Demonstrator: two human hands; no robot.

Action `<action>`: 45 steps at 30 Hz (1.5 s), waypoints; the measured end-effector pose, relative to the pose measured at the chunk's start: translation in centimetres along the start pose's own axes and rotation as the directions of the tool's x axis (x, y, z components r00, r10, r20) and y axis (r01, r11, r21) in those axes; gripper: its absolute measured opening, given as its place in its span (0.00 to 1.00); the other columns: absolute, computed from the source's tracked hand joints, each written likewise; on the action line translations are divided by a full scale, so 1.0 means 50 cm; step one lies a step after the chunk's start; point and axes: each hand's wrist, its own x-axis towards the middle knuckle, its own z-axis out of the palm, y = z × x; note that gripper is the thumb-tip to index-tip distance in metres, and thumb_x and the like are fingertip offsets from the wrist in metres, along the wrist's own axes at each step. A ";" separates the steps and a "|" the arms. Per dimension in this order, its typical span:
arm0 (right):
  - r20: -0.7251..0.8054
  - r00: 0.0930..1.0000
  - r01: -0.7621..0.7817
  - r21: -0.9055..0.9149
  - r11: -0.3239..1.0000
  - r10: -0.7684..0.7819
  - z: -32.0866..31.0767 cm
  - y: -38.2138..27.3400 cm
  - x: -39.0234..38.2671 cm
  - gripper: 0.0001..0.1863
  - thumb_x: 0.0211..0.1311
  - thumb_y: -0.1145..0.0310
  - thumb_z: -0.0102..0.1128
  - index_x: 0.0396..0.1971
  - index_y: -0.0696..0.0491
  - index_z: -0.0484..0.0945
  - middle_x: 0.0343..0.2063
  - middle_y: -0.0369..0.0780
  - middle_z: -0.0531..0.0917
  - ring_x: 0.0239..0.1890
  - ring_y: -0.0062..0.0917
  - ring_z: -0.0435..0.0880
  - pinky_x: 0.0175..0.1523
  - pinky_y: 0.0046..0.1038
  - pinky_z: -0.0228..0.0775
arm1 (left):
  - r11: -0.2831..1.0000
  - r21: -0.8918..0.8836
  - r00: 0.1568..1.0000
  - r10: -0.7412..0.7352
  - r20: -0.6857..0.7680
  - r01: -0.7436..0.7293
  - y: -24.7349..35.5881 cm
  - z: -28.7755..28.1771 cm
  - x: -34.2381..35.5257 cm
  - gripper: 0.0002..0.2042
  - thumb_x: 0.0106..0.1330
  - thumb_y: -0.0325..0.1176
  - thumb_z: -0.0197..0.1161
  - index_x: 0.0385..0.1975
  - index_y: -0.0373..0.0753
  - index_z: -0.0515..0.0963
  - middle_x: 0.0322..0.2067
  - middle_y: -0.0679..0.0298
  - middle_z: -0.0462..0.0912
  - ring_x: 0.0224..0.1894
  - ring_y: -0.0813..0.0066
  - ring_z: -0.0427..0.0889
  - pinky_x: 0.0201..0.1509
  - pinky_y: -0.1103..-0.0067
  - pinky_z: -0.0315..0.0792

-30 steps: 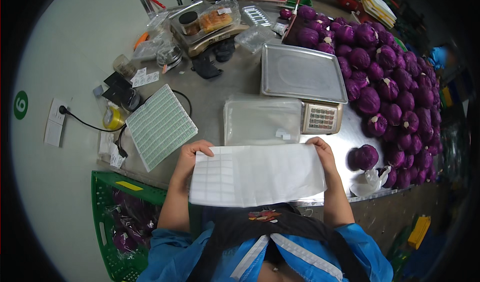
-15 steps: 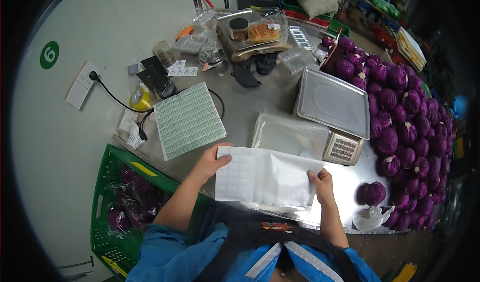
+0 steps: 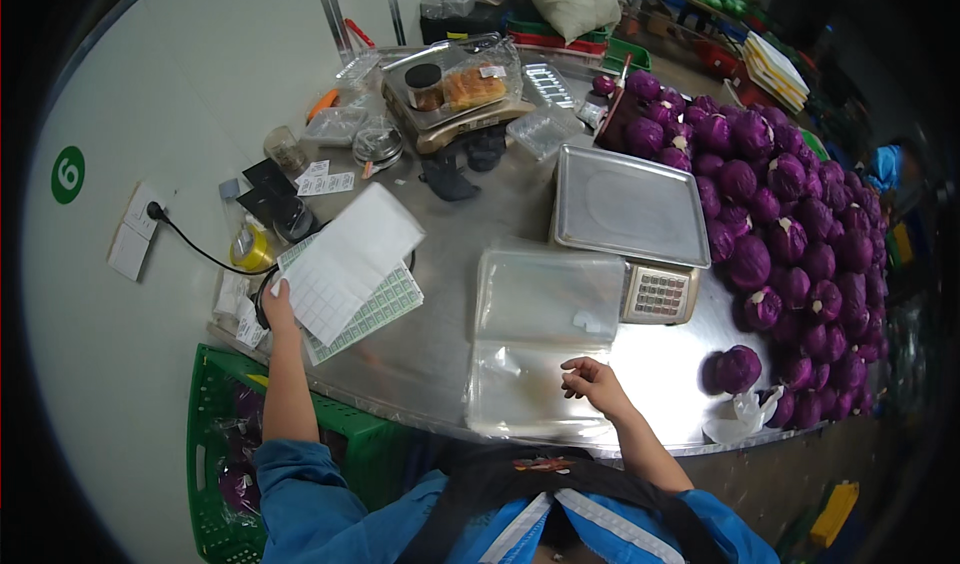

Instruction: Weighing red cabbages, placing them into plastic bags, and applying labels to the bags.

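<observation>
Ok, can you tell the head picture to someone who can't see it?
The left hand holds a white sheet partly over a green-printed sheet on a metal table; the right hand is over clear plastic. Purple cabbages are heaped beside a scale.

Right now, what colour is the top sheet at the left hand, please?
The top sheet is white, seen best in the head view.

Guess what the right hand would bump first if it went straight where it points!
Likely the clear plastic bags below and ahead of the right hand, though it might skim above; height is unclear.
</observation>
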 end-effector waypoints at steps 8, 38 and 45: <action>-0.616 0.754 -0.014 -0.364 0.931 -0.230 -0.094 0.093 -0.008 0.23 0.47 0.71 0.59 0.45 0.59 0.66 0.35 0.42 0.76 0.39 0.25 0.74 0.39 0.24 0.67 | 0.794 0.262 0.537 0.094 0.839 -0.549 0.045 0.193 -0.231 0.35 0.46 0.34 0.66 0.54 0.34 0.56 0.47 0.52 0.67 0.51 0.58 0.65 0.55 0.71 0.59; -0.196 0.898 0.316 -0.339 0.886 -0.395 -0.090 -0.067 0.130 0.23 0.46 0.69 0.62 0.44 0.56 0.67 0.37 0.42 0.75 0.42 0.28 0.74 0.47 0.28 0.66 | 0.947 -0.045 0.582 -0.158 0.798 0.319 -0.024 0.303 -0.453 0.15 0.42 0.21 0.65 0.33 0.32 0.74 0.30 0.65 0.75 0.34 0.74 0.73 0.41 0.79 0.66; -0.291 0.914 -0.040 -0.759 0.650 -0.283 0.020 -0.013 0.240 0.34 0.40 0.60 0.65 0.47 0.59 0.63 0.43 0.52 0.71 0.47 0.44 0.69 0.51 0.34 0.63 | 0.891 0.090 0.719 -0.416 0.557 0.446 -0.136 0.330 -0.287 0.16 0.45 0.23 0.64 0.37 0.30 0.73 0.34 0.63 0.76 0.36 0.73 0.74 0.41 0.81 0.64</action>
